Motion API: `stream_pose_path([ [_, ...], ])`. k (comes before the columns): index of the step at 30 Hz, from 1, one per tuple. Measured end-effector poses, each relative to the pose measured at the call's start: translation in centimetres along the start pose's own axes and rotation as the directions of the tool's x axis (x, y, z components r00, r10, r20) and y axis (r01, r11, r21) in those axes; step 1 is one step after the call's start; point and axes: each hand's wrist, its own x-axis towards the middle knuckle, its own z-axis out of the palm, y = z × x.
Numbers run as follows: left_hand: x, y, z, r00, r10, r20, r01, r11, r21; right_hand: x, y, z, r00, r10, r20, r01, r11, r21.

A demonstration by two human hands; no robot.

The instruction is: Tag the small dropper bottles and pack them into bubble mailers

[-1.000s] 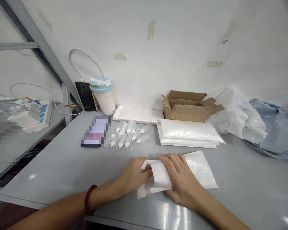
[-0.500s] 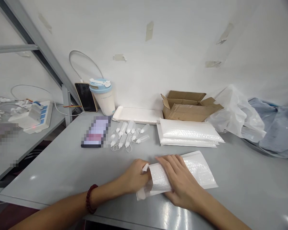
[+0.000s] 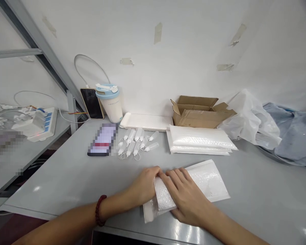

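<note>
A white bubble mailer (image 3: 209,182) lies slanted on the grey table near its front edge, its left end folded over. My left hand (image 3: 146,186), with a dark red bead bracelet on the wrist, is closed at that left end; its inner fingers are hidden by the mailer. Across the middle of the mailer lies my right hand (image 3: 185,194), gripping it with the fingers on top and the thumb at the near edge. The two hands meet at the far edge of the fold. Beyond them are several small clear dropper bottles (image 3: 131,147) with white caps.
Filled white mailers (image 3: 201,139) are stacked behind the hands, before an open cardboard box (image 3: 200,117). Flat mailers (image 3: 148,121) lie along the wall. A phone (image 3: 103,139), a lidded cup (image 3: 111,105) and another phone (image 3: 92,103) stand left. A plastic bag (image 3: 250,119) sits right.
My right hand has slid slightly left along the mailer, and its fingertips now meet my left hand. The mailer's left end is folded over more flatly.
</note>
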Motion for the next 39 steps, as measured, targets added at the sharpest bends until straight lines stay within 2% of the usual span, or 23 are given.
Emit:
stream_pose_path([
  [3,0.3,0.1,-0.8,0.998,-0.011,0.066,0.019,0.992,-0.124,0.0,0.4,-0.1,0.999,0.025,-0.021,-0.025,0.999,-0.030],
  [6,0.5,0.3,-1.7,0.992,-0.052,0.117,0.082,0.960,-0.268,-0.1,1.1,-0.3,0.993,0.025,-0.117,-0.039,0.993,-0.113],
  [10,0.6,0.3,-3.0,0.972,-0.229,0.054,0.231,0.881,-0.413,-0.2,1.6,-0.3,0.962,-0.066,-0.265,-0.006,0.966,-0.260],
  [12,0.7,0.2,-3.7,0.958,-0.283,0.042,0.274,0.862,-0.428,-0.2,1.5,-0.2,0.957,-0.113,-0.268,0.022,0.948,-0.318],
  [15,0.7,0.1,-4.6,0.940,-0.315,0.129,0.339,0.830,-0.443,-0.1,1.4,0.4,0.963,-0.117,-0.242,0.026,0.936,-0.351],
  [17,0.7,0.0,-4.9,0.953,-0.278,0.124,0.303,0.833,-0.463,-0.1,1.3,0.7,0.968,-0.108,-0.225,0.023,0.936,-0.351],
  [19,0.7,0.0,-4.8,0.975,-0.213,0.069,0.220,0.860,-0.461,-0.2,1.3,0.9,0.970,-0.111,-0.216,0.030,0.938,-0.347],
  [24,0.3,0.3,-4.0,0.993,-0.110,0.031,0.113,0.919,-0.378,-0.2,1.2,1.5,0.961,-0.131,-0.244,0.038,0.935,-0.353],
  [28,0.0,0.8,-3.6,0.997,-0.025,0.075,0.046,0.956,-0.290,-0.2,1.1,1.7,0.948,-0.152,-0.279,0.041,0.929,-0.368],
  [33,0.1,0.5,-3.1,0.996,-0.007,0.091,0.035,0.952,-0.304,-0.4,0.2,1.1,0.909,-0.259,-0.325,0.148,0.933,-0.328],
  [36,0.6,-0.1,-2.9,0.996,-0.011,0.091,0.043,0.936,-0.350,-0.4,-0.4,1.0,0.889,-0.278,-0.364,0.171,0.939,-0.299],
  [39,0.9,-0.6,-3.5,0.999,-0.036,0.026,0.043,0.924,-0.379,-0.5,-0.5,1.1,0.875,-0.290,-0.389,0.182,0.939,-0.291],
])
